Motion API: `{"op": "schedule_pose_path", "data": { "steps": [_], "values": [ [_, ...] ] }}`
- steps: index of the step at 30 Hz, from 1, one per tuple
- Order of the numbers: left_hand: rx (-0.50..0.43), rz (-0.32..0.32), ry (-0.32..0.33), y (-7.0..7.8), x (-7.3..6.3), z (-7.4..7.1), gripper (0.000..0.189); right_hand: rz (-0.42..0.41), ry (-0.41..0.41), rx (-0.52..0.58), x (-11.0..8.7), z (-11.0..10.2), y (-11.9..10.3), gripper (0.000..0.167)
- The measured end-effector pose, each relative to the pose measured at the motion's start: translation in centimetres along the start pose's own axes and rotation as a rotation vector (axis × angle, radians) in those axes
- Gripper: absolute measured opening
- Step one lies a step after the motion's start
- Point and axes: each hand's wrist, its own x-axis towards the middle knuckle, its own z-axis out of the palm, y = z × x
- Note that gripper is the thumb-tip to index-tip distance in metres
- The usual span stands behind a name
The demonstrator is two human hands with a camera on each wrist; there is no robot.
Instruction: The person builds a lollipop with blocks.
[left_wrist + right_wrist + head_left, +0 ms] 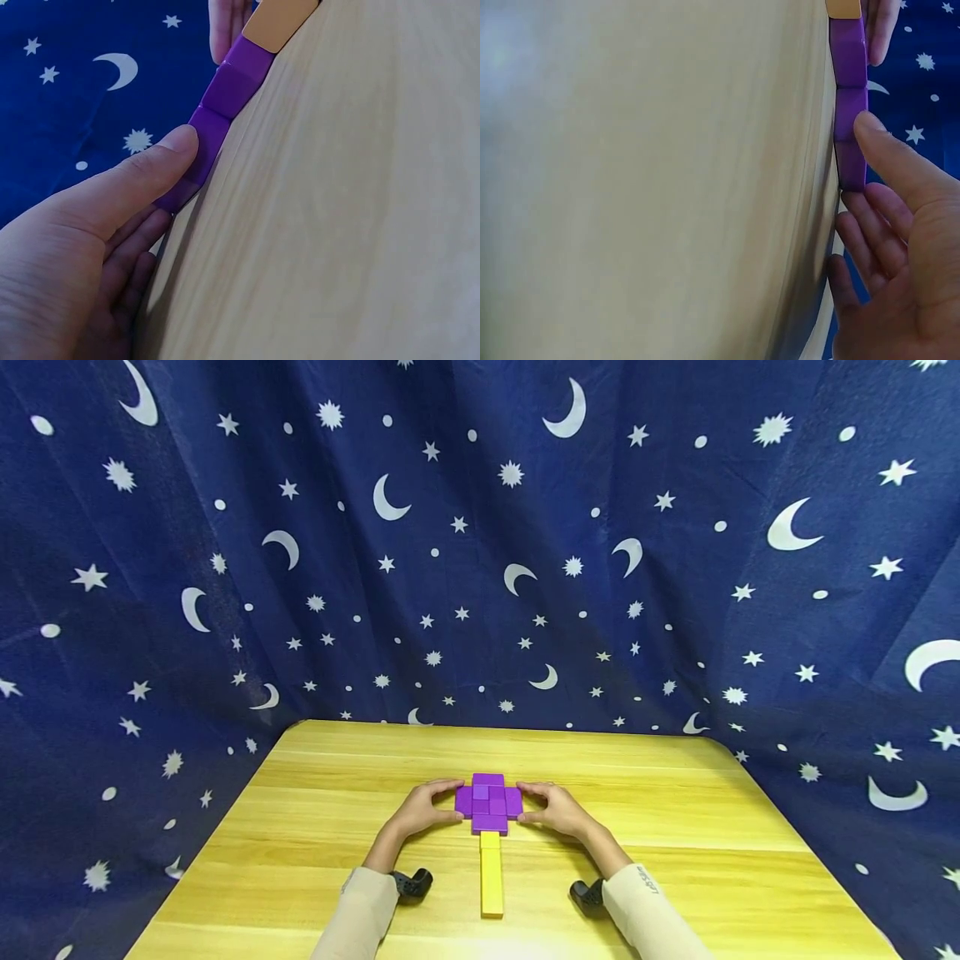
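Observation:
Several purple blocks (490,824) lie flat together in a cross shape, with smaller purple squares in the middle. Below them a strip of yellow blocks (491,881) runs toward the near edge, like a stem. My left hand (423,810) holds the left purple block (463,802), thumb at its near side and fingers at its far side. On the opposite side, my right hand (557,808) holds the right purple block (513,802) in the same way. Each wrist view shows the thumb against the purple pieces (214,135) and fingertips by their end.
The blocks lie on a light wood-grain table (360,760). Behind and beside it hangs a dark blue curtain (480,560) with white moons and stars. Black devices (412,885) sit at both wrists, by the beige sleeves (360,914).

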Motion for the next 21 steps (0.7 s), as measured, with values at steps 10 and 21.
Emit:
{"op": "schedule_pose_path", "data": {
  "steps": [10,21],
  "values": [
    [-0.272,-0.002,-0.005,-0.5,0.1,-1.2,0.061,0.022,0.009,-0.010,0.0,-0.7,-0.6,0.061],
    [-0.499,-0.202,0.379,1.6,0.2,-7.5,0.039,0.079,0.183,-0.097,-0.2,-7.3,-3.7,0.047]
  ]
}}
